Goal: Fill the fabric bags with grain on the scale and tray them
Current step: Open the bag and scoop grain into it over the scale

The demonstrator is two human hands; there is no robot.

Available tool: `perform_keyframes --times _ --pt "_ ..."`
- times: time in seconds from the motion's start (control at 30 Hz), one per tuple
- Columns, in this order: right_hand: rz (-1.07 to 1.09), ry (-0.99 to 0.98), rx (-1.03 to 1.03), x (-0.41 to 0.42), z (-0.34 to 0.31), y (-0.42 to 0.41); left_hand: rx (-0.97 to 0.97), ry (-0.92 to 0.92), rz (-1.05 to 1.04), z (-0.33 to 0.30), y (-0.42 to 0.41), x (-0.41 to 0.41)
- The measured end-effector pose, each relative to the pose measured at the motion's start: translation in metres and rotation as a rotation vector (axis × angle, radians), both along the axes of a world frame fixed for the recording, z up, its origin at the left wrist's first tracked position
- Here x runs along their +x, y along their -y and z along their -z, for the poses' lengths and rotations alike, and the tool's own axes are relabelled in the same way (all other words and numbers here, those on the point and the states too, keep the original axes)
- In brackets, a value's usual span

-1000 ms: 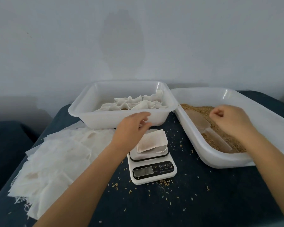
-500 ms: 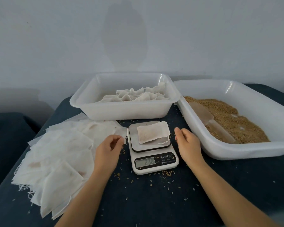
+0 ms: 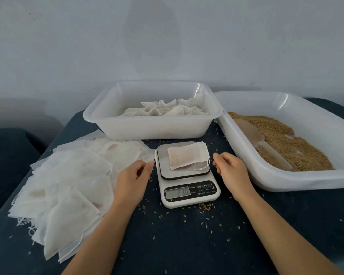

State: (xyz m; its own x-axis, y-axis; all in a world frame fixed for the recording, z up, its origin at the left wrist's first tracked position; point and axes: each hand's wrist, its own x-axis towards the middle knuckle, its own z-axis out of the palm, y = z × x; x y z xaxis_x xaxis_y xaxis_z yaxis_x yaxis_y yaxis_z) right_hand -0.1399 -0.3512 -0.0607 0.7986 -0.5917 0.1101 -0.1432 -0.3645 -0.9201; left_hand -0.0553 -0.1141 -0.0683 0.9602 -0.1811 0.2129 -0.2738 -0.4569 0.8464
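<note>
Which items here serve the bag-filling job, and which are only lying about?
In use: bag on the scale; grain tray with scoop; tray of filled bags; pile of empty bags.

Lying about: spilled grains on the dark cloth.

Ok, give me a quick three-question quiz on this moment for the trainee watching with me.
1. True or false: the scoop lies in the grain tub.
2. What lies on the scale? A) a filled bag B) the scoop C) nothing
3. Fill in: the pile of empty bags lies on the person's ___ side.

Key:
1. True; it rests on the grain.
2. A; the bag lies flat on the platform, and neither the left hand nor the right hand touches it.
3. Left.
</note>
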Motion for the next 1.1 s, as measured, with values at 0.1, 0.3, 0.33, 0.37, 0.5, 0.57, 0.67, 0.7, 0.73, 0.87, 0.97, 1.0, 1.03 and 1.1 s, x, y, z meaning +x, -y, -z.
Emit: perform_keyframes --times 0.1,0.3,0.33,0.37,0.5,0.57,0.67,0.7,0.73,0.87,0.97,1.0,1.03,1.1 --pt "-0.004 0.009 0.008 0.000 0.001 0.000 0.007 0.001 -0.001 0.000 -0.001 -0.001" --pt "-0.003 0.028 0.023 0.000 0.004 0.002 0.016 -0.002 0.003 -0.001 0.000 -0.001" --pt "-0.004 0.031 0.021 0.000 0.004 0.002 0.017 -0.004 0.002 -0.001 0.000 -0.001" --pt "-0.005 0.034 0.025 0.000 0.004 0.001 0.020 -0.004 0.001 0.000 0.000 -0.001" --pt "-0.035 0.075 0.045 -0.002 0.000 -0.002 0.030 -0.002 -0.001 0.000 0.000 -0.002" --pt "-0.080 0.087 0.020 -0.004 -0.005 -0.007 0.033 -0.004 0.011 0.001 0.000 -0.002" --pt "-0.165 0.007 -0.152 -0.003 -0.014 -0.010 0.029 -0.018 0.021 0.002 0.000 -0.002" --pt "-0.178 -0.033 -0.210 -0.001 -0.020 -0.010 0.035 -0.022 0.021 0.002 0.001 -0.001" --pt "-0.184 -0.072 -0.239 0.001 -0.026 -0.009 0.037 -0.025 0.022 0.002 0.000 -0.001" --pt "-0.212 -0.187 -0.077 0.016 -0.059 -0.005 0.029 -0.034 0.032 0.001 -0.001 -0.003" --pt "-0.265 -0.277 0.163 0.030 -0.080 -0.007 0.017 -0.038 0.023 0.000 -0.002 -0.004" --pt "-0.276 -0.305 0.160 0.035 -0.083 -0.007 0.017 -0.034 0.022 -0.001 -0.002 -0.004" --pt "-0.277 -0.316 0.141 0.039 -0.085 -0.010 0.018 -0.028 0.024 -0.002 -0.002 -0.004" --pt "-0.253 -0.298 0.093 0.048 -0.087 -0.014 0.020 -0.025 0.029 -0.002 -0.002 -0.005"
